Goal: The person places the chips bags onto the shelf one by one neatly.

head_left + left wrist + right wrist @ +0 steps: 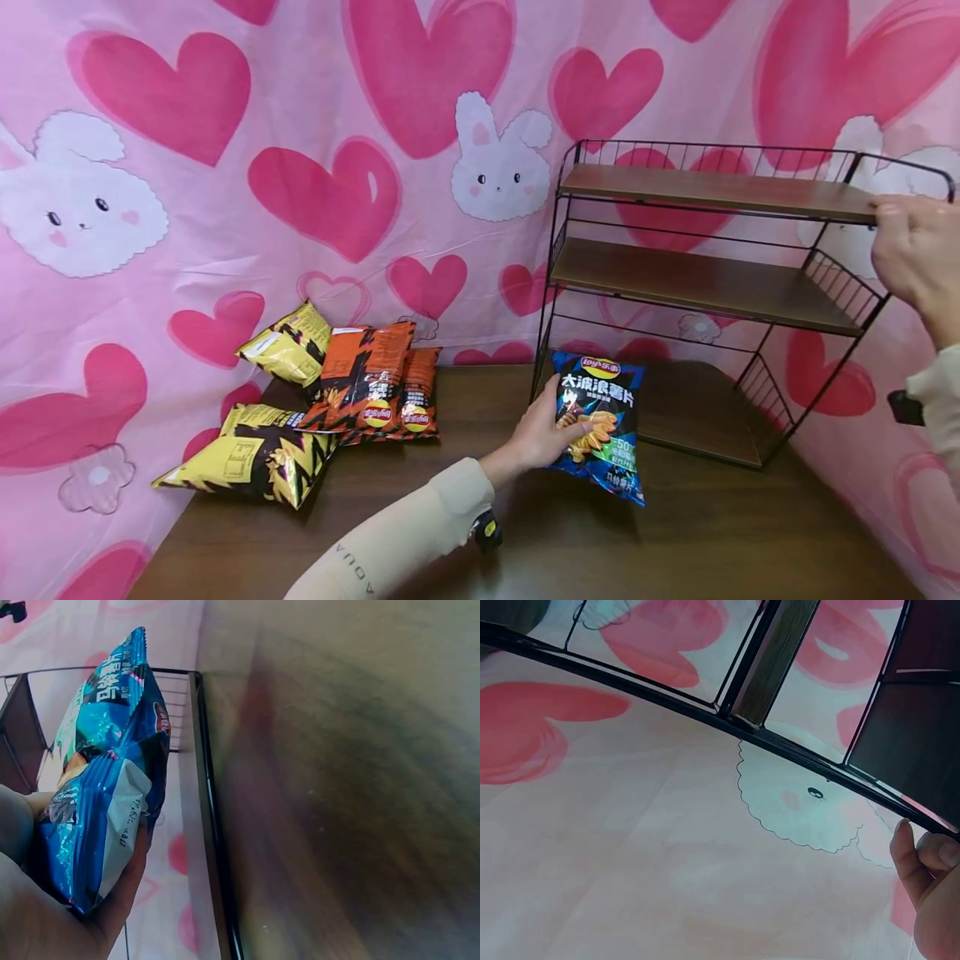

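In the head view my left hand (534, 435) holds a blue bag of potato chips (600, 408) by its left side, thumb across the printed front. The bag hangs nearly upright in front of the rack's lowest shelf. From the left wrist view, my fingers wrap round the blue bag (105, 780) from its edge. My right hand (913, 250) grips the upper right end of a black wire rack (705, 190) with brown shelf boards. The right wrist view shows the right hand (934, 881) with fingers curled at the rack's black side bar (727, 727).
Two yellow chip bags (247, 454) and two orange chip bags (367, 358) lie piled at the left of the brown table (480, 400). A pink cloth (300, 108) with hearts and rabbits hangs behind the table. The rack has three shelves and stands at the right.
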`<state>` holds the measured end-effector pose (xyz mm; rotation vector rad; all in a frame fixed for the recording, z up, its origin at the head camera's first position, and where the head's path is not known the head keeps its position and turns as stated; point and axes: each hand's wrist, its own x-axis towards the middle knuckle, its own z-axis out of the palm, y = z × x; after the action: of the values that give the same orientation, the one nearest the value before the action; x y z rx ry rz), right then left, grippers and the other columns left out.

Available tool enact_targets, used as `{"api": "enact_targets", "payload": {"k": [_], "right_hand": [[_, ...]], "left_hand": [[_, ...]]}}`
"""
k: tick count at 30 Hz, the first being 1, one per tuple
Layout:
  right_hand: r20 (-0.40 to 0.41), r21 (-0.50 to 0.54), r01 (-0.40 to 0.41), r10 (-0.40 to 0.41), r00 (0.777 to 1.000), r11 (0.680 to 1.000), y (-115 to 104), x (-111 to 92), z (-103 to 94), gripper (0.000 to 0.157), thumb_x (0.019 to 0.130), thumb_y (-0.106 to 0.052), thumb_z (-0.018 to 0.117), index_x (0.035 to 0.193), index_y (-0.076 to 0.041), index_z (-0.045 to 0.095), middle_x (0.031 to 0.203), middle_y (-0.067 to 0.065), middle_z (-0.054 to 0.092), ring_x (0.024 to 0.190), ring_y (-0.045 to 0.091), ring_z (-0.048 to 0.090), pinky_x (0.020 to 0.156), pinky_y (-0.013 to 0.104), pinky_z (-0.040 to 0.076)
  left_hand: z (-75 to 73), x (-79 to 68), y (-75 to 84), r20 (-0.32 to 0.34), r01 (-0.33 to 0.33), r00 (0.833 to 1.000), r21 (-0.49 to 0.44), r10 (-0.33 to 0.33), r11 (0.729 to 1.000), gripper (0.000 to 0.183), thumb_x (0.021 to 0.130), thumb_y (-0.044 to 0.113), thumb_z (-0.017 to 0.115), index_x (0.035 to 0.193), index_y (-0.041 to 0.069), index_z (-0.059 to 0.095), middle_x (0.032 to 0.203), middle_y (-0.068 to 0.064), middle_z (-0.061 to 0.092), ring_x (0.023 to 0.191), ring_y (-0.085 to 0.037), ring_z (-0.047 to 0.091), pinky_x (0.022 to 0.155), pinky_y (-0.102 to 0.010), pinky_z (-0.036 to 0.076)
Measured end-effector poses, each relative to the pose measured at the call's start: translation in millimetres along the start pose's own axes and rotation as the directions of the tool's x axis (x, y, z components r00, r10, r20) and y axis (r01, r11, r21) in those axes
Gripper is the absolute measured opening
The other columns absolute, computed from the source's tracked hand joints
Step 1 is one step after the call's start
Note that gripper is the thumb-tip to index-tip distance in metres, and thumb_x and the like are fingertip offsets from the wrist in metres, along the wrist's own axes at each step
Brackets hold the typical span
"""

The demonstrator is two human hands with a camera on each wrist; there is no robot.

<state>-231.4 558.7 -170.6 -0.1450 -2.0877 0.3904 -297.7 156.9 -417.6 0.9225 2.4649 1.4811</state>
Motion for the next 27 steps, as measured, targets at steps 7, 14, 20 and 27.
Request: {"api": "enact_targets", "payload": {"k": [7,14,20,27], "right_hand": [[0.112,-0.253,-0.076,0.107,0.988,0.964,-8,-1,-10.0,0.059,0.105,-0.03,0.021,0.14,0.002,0.057,0.144,0.03,0.049,0.129,0.057,0.045,0.109,0.064,0.034],[0.131,-0.326,-0.067,0.115,0.985,0.943,-12,0,-9.7,0.058,0.103,-0.029,0.019,0.145,-0.007,0.054,0.143,0.029,0.049,0.119,0.061,0.045,0.095,0.071,0.035],[0.11,-0.291,-0.06,0.095,0.989,0.955,-13,4,-14.4,0.059,0.102,-0.028,0.02,0.144,-0.011,0.057,0.146,0.023,0.05,0.122,0.061,0.045,0.096,0.07,0.033],[0.135,-0.288,-0.066,0.109,0.985,0.955,-12,-1,-19.4,0.059,0.102,-0.029,0.02,0.146,-0.013,0.056,0.148,0.021,0.049,0.125,0.061,0.044,0.098,0.07,0.032]], "left_hand": [[10.4,30.1,-0.5,-0.051,-0.002,0.999,0.053,0.005,0.999,0.092,0.097,0.041,0.07,0.163,0.007,0.017,0.164,-0.016,0.033,0.147,-0.035,0.038,0.117,-0.057,0.033],[21.0,62.1,-5.4,-0.089,0.025,0.996,0.064,-0.019,0.998,0.09,0.097,0.041,0.069,0.164,0.011,0.016,0.164,-0.015,0.033,0.145,-0.037,0.039,0.113,-0.063,0.033],[40.9,91.6,-6.2,-0.106,0.049,0.993,0.055,-0.043,0.997,0.09,0.097,0.04,0.069,0.165,0.016,0.016,0.164,-0.01,0.035,0.145,-0.035,0.041,0.112,-0.064,0.034],[73.0,115.9,-5.1,-0.096,0.096,0.991,0.059,-0.09,0.994,0.087,0.096,0.041,0.07,0.164,0.021,0.021,0.159,-0.009,0.043,0.14,-0.035,0.047,0.11,-0.06,0.039]]}}
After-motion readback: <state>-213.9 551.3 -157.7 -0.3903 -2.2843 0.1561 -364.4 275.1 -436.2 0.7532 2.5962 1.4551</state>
